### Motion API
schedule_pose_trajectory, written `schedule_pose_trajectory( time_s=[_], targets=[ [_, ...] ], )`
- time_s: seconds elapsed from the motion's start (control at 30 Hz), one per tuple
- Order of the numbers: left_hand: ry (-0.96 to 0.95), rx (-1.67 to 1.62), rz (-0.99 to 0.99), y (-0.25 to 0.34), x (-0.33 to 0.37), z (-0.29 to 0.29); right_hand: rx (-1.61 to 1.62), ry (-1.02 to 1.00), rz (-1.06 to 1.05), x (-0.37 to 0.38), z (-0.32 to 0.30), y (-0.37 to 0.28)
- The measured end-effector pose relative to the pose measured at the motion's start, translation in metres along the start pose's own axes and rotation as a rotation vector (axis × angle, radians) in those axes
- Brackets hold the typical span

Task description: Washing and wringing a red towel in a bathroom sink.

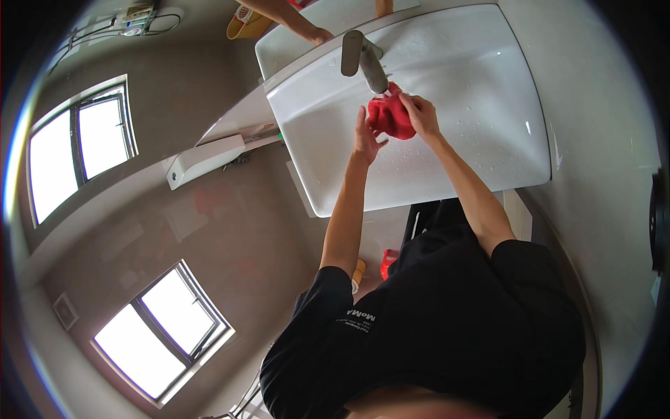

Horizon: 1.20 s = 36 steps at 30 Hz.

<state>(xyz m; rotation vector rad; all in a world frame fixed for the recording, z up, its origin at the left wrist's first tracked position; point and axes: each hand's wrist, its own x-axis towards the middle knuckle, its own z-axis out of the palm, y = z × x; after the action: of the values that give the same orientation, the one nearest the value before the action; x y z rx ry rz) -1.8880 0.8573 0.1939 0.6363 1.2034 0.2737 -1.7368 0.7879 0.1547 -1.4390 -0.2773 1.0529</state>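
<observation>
The fingers (412,106) of the right hand (423,117) are closed around the top edge of a bunched red cloth (391,117), pinching it just under the spout of the grey faucet (363,59). The left hand (366,136) stands open beside the cloth, its fingers (361,120) straight and its palm against or very near the cloth's left side; whether it truly presses cannot be told. The cloth thus sits between the two hands, below the faucet's mouth and above the bottom of the white sink (488,91). No stream of water shows clearly, though drops lie scattered on the sink's floor to the right of the faucet. Handling the cloth well here, as a judgement, calls for keeping it low and centred under the faucet so splashes stay inside the sink, with the open palm backing the bundle while the right fingers knead it. Left of the faucet a white wall dispenser (202,159) hangs beside the sink's edge, and behind the faucet a mirror (307,35) shows a reflected forearm.
</observation>
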Motion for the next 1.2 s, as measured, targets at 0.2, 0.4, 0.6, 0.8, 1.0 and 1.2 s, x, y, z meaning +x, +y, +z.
schedule_pose_trajectory(
  time_s=[0.2,0.4,0.6,0.8,1.0,1.2],
  targets=[
    [-0.120,-0.249,0.229,-0.012,0.039,0.006,0.129,-0.092,-0.297,-0.011,0.030,0.007],
    [-0.220,-0.473,0.170,-0.014,0.014,0.031,0.507,0.050,0.078,0.015,-0.013,0.032],
    [-0.389,-0.685,0.096,0.003,0.003,0.016,0.848,-0.112,0.527,0.001,-0.014,0.006],
    [-0.254,-0.524,0.256,0.003,0.023,0.013,1.042,-0.242,0.410,0.022,-0.020,0.007],
    [-0.285,-0.636,0.269,-0.006,0.030,0.022,1.088,-0.238,0.421,0.040,-0.015,0.004],
    [-0.237,-0.581,0.096,-0.005,0.034,0.035,0.794,-0.240,0.495,0.030,-0.009,-0.021]
  ],
)
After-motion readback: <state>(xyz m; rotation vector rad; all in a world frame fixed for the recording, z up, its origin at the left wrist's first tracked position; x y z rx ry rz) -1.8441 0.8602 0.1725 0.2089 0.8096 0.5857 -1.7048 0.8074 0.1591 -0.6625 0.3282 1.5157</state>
